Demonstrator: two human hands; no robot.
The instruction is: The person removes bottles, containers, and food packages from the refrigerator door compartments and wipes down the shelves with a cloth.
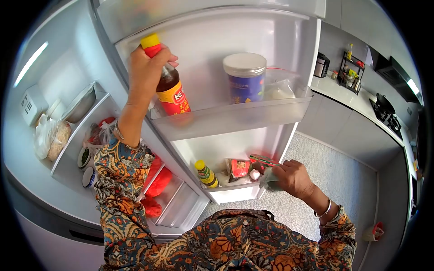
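Observation:
My left hand (pixel 151 65) is wrapped round the neck of a sauce bottle (pixel 174 97) with a yellow cap, dark contents and a red-and-yellow label. The bottle leans slightly, its base inside the upper door shelf (pixel 235 118) of the fridge. Beside it stand a purple tub (pixel 246 83) with a white lid and a clear bag (pixel 280 90). Lower right, my right hand (pixel 294 179) is closed on a greenish see-through plastic bag (pixel 270 179) at the end of the lower door shelf. A red-and-green strip (pixel 263 160) reaches its fingers; their tips are partly hidden.
The lower shelf also holds a yellow-capped bottle (pixel 206 174) and a red packet (pixel 238 167). Inside the fridge at left are a metal bowl (pixel 80 105), bagged food (pixel 58 142) and red bags (pixel 158 183). A counter (pixel 343 92) with a stove (pixel 386 118) runs along the right.

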